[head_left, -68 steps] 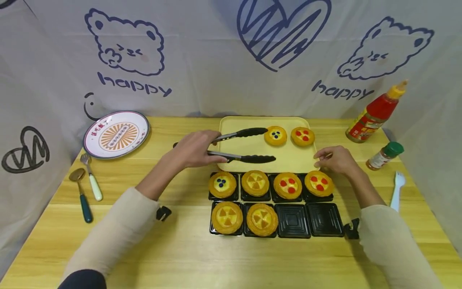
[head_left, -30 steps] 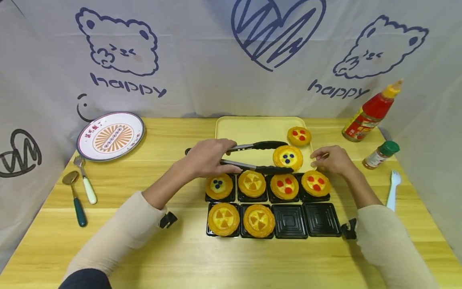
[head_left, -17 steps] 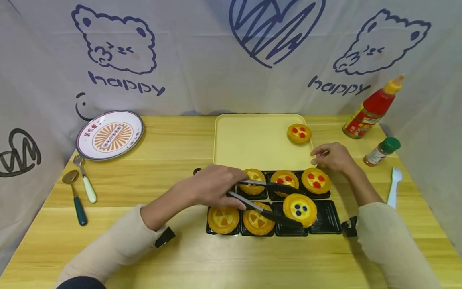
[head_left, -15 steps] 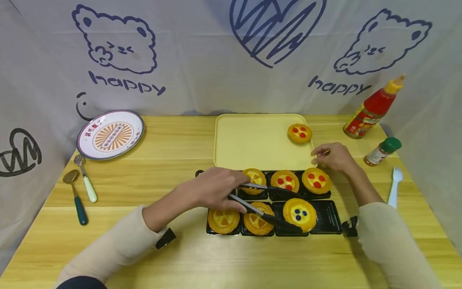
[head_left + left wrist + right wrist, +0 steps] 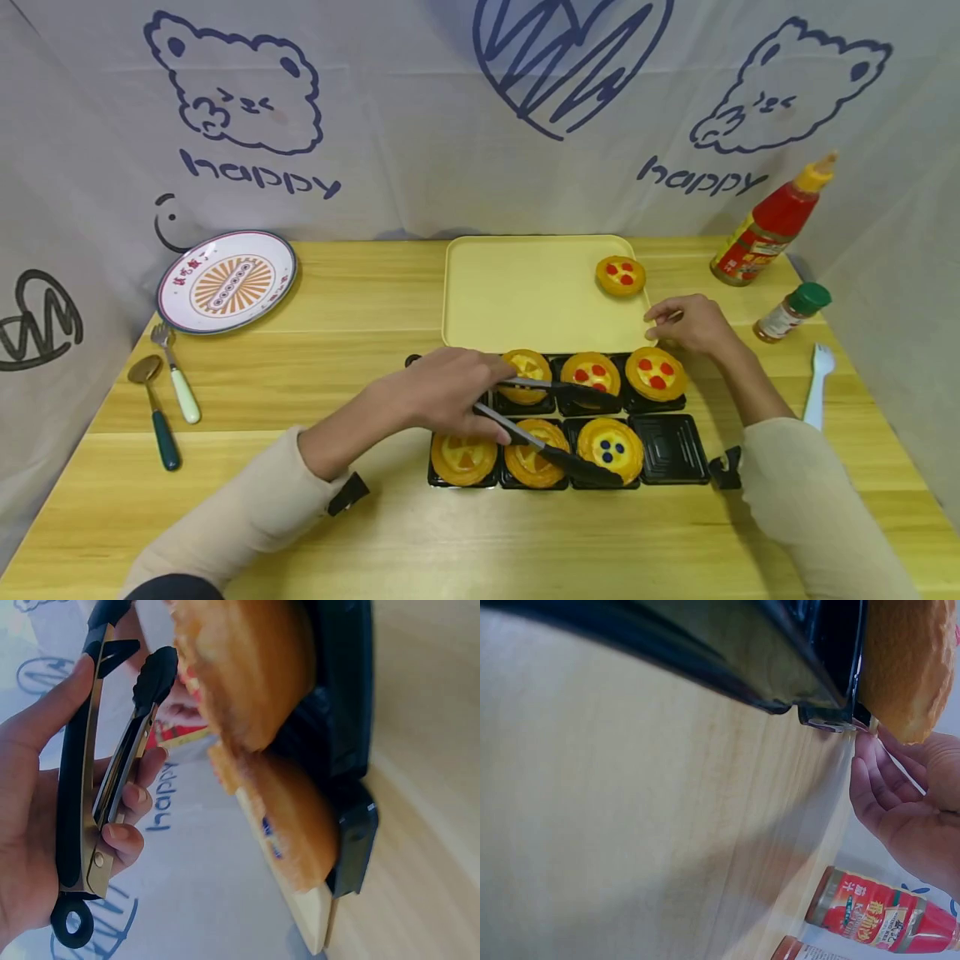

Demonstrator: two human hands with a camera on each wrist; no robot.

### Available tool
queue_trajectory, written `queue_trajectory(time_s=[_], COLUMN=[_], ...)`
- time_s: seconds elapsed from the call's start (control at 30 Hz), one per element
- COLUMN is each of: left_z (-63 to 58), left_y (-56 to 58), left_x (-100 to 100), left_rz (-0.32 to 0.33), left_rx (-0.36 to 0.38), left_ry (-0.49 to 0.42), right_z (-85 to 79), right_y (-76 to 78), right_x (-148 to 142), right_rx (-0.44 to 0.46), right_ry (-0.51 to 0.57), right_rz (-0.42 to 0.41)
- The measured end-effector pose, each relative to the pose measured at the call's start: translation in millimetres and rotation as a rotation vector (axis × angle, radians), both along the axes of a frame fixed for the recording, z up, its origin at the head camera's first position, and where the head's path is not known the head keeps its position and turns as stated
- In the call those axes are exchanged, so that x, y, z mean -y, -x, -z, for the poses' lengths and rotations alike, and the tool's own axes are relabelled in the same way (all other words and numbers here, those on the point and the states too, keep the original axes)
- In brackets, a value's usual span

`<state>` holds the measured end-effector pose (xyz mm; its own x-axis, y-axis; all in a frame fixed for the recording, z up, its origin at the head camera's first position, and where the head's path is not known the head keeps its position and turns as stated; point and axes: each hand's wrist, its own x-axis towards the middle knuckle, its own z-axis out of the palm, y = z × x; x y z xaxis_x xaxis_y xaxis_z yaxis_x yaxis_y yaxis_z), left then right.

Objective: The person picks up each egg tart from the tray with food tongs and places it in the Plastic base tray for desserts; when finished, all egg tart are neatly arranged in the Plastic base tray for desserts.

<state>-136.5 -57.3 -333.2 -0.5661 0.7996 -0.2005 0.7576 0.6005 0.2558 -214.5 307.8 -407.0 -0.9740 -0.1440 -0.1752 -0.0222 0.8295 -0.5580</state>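
Observation:
My left hand [image 5: 450, 390] grips a pair of black-tipped tongs [image 5: 566, 460], their arms spread apart. In the left wrist view the fingers curl round the tongs' handle [image 5: 73, 787]. A tart with blue dots [image 5: 611, 448] sits in the third black square tray of the front row. The lower tong tip lies along its front left edge; the upper one overlaps a red-dotted tart [image 5: 591, 373] behind. At the right edge of the yellow tray [image 5: 525, 292], my right hand [image 5: 693, 323] pinches the rim with thumb and fingers.
Another red-dotted tart [image 5: 621, 276] lies on the yellow tray. The front row's rightmost black tray [image 5: 670, 450] holds nothing. A sauce bottle [image 5: 776, 221], a green-capped jar [image 5: 793, 312] and a pale fork [image 5: 819, 385] stand or lie right; a plate [image 5: 168, 287], fork [image 5: 183, 392] and spoon [image 5: 165, 437] left.
The blue-dotted tart has gone from the yellow tray, in the tongs, forward into the front row's third black tray. The tong arms have since spread off it. My right hand stays at the rim.

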Motion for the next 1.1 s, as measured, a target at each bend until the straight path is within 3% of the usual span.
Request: queue_trajectory(time_s=[0.17,0.3,0.43,0.6,0.77,0.9,1.1], left_z=[-9.4,-11.9,-11.3,-7.6,4.5,14.7,23.1], left_y=[9.5,25.7,52.1,92.8,125.4,138.7,144.4], left_x=[5,4,-7,-27,-45,-58,-74], left_rz=[-0.05,-0.095,-0.132,-0.214,-0.296,-0.315,-0.344], left_rx=[0.027,0.005,-0.051,-0.136,-0.148,-0.106,-0.088], left_ry=[-0.072,-0.096,-0.09,-0.039,0.012,0.043,0.092], right_z=[0.3,0.6,0.7,0.0,0.2,0.3,0.6], right_y=[-0.2,-1.2,-1.4,-0.4,1.1,0.0,-0.3], right_x=[0,1,1,3,3,2,1], right_rx=[-0.003,-0.003,-0.01,-0.017,-0.014,-0.007,-0.012], right_ry=[-0.003,-0.006,-0.004,-0.003,0.0,-0.006,-0.002], right_rz=[0.0,0.005,0.006,0.003,-0.011,-0.002,-0.004])
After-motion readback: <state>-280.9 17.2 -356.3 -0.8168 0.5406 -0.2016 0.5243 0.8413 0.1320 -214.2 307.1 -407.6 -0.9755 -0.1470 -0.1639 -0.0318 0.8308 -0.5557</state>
